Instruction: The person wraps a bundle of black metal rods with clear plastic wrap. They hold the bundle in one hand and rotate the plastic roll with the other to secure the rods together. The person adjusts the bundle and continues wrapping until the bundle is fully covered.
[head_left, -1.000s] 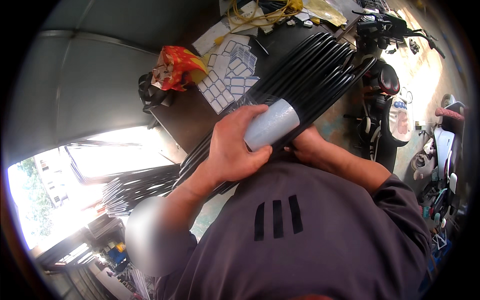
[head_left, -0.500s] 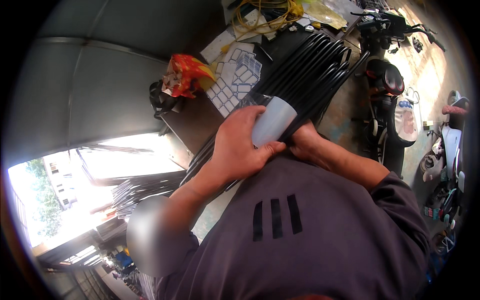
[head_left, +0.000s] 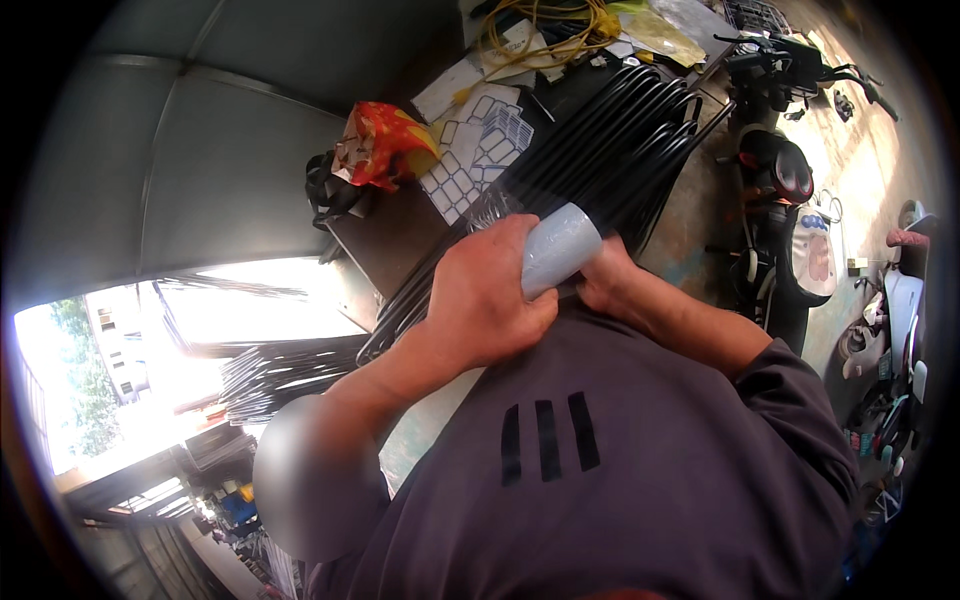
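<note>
Head view, person bent over a workbench (head_left: 400,250) at frame centre.

1. L hand (head_left: 490,295), centre of frame: fingers curled tight round a pale grey-white tube (head_left: 558,247), approx. cylindrical, poss. a roll of tape or sleeve; exact kind can't be told. Hand covers the lower end of the tube; upper end sticks out toward upper right.

2. R hand (head_left: 608,280), just right of the tube: fingers closed, touching the tube's lower right side and the rods beneath. Fingertips hidden behind the tube, so what exactly they pinch can't be told.

3. Bundle of black rods (head_left: 610,140): long, thin, laid parallel, running from upper right of frame down to lower left, passing under both hands. Upper ends are bent into hooks near the top right. Lower ends fan out at left centre, against the bright opening.

4. Tube sits across the bundle approx. at mid-length, in contact with it.

5. Surroundings:
- Sheet of white sticker labels (head_left: 480,150) on the bench, upper centre, just left of the rods.
- Crumpled red-orange plastic bag (head_left: 385,145), left of the sheet.
- Yellow cable coil (head_left: 545,25), top centre.
- Parked motor scooter (head_left: 785,200), right side of frame, on the floor well apart from the hands.
</note>
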